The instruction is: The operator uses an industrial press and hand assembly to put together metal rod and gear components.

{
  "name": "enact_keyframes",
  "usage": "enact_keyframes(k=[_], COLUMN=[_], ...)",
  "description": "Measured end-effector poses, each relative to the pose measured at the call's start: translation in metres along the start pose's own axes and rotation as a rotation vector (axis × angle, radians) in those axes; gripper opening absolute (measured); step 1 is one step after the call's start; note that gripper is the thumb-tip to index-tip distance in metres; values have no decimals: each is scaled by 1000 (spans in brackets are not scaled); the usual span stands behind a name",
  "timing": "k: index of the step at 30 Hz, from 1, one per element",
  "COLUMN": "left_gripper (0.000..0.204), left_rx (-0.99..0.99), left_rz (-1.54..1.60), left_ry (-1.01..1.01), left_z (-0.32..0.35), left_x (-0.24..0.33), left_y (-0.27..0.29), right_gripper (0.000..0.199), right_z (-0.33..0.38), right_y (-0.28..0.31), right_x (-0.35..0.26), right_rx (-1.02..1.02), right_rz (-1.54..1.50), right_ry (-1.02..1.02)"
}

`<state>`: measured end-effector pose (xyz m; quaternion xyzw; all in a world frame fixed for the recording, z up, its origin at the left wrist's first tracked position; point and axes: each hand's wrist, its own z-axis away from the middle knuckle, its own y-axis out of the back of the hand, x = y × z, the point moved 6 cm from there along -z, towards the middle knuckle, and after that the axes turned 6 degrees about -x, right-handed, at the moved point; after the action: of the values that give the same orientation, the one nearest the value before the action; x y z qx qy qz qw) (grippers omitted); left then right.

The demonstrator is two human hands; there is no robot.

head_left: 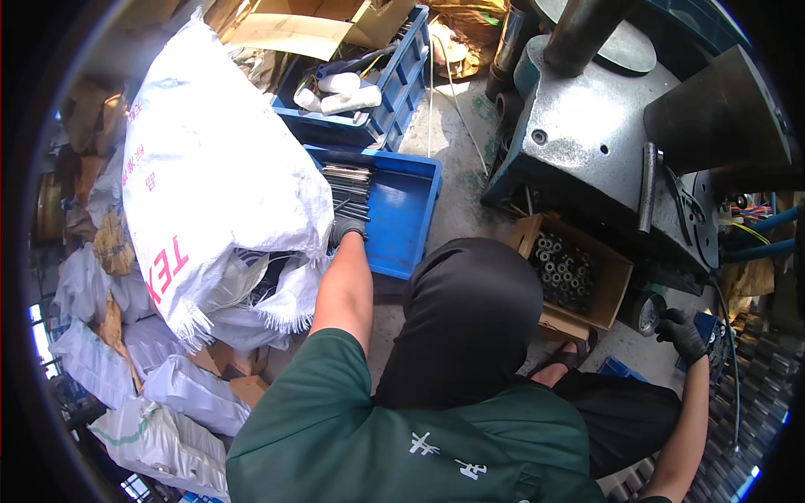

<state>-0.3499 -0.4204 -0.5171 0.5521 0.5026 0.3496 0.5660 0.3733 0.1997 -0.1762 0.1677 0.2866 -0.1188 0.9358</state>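
Note:
My left hand, in a grey glove, is at the near end of a stack of thin metal rods in a blue plastic bin. Its fingers are partly hidden but look curled round a few rods that lie askew to the stack. Off to the right, my right hand wears a dark glove, its bent fingers apart and no object visible in them. It is beside a round metal cylinder and above a blue tray of small dark parts.
A large white woven sack leans against the bin's left side. A cardboard box of metal rings stands below a heavy steel machine. Stacked blue crates hold white rolls; more sacks lie at the left.

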Motion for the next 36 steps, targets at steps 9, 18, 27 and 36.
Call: enact_keyframes(k=[9,18,27,36], left_gripper=[67,74,82,69], left_rx=[-338,-640,-837,-792], left_rz=[173,216,361,440], left_ry=[152,557,629,595], left_z=[23,83,124,124], left_x=[78,92,164,170], left_y=[-21,57,117,103], right_gripper=[27,36,32,24], right_z=[34,27,30,5], right_y=[14,19,25,1], right_x=[6,11,17,-14], right_rx=[99,49,96,18], right_rz=[7,70,67,79], right_ry=[-67,-62,-53,61])
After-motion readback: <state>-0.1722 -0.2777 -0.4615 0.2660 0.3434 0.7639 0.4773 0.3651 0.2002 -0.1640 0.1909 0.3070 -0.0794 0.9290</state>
